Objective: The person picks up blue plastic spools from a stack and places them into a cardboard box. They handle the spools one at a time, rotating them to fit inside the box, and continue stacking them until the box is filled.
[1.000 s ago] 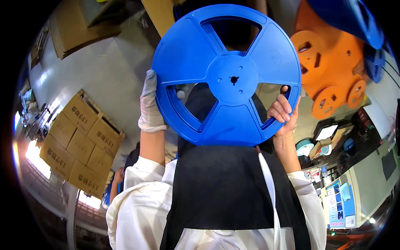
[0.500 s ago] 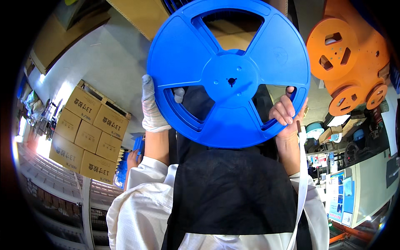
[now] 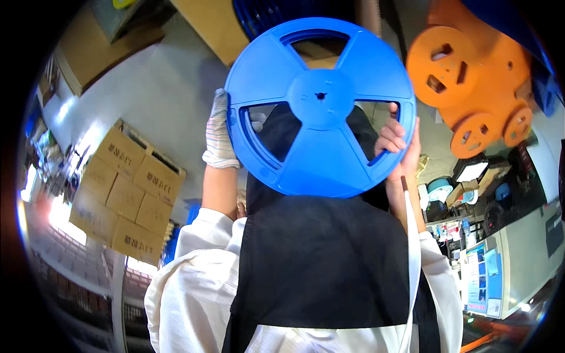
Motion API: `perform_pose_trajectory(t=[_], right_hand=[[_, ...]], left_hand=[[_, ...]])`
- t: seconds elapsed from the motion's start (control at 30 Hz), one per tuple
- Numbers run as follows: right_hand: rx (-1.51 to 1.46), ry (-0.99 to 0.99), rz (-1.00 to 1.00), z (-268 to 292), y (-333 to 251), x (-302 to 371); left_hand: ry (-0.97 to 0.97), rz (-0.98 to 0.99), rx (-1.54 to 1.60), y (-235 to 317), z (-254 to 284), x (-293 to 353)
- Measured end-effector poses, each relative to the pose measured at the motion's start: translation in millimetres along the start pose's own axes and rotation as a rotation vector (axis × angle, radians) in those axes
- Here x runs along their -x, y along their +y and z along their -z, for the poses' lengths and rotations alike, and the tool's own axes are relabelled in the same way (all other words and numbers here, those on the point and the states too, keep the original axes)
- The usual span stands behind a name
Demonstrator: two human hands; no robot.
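A large blue plastic reel (image 3: 321,159) with wide cut-out windows and a small keyed centre hole is held up before my chest. My left hand (image 3: 220,132), in a pale striped glove, grips its left rim; fingertips show through the left window. Bare, my right hand (image 3: 395,138) curls its fingers into the right window and holds the rim there. Behind the edges of the front face another blue layer shows; whether it is the reel's back flange or a second reel I cannot tell. A white strap hangs by my right wrist.
Stacked cardboard boxes (image 3: 123,191) stand on the left. Orange machinery with round discs (image 3: 444,65) is at upper right. An open cardboard box (image 3: 212,26) with blue reels (image 3: 259,17) lies beyond my hands. A grey cabinet (image 3: 524,259) stands at lower right.
The reel looks smaller and sits a little lower at its top edge, having moved away from the camera with both hands still on it. The background has shifted slightly.
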State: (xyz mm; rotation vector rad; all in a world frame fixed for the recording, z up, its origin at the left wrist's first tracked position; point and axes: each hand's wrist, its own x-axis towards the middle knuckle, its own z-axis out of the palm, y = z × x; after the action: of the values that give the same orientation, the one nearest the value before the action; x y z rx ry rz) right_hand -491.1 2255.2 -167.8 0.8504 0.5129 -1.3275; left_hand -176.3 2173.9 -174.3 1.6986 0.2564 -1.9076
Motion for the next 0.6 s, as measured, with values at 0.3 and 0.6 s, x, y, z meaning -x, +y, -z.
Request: perform_pose_trajectory(t=[0.3,0.6], right_hand=[[-0.116,-0.121,0.279,-29.3,21.0,33.7],[-0.298,-0.262,0.767,-48.0,127.4,90.2]], left_hand=[[-0.579,-0.730,-1.130,93.5,-65.8,-27.3],[-0.751,-0.339,-0.937,126.4,-165.0,2.3]])
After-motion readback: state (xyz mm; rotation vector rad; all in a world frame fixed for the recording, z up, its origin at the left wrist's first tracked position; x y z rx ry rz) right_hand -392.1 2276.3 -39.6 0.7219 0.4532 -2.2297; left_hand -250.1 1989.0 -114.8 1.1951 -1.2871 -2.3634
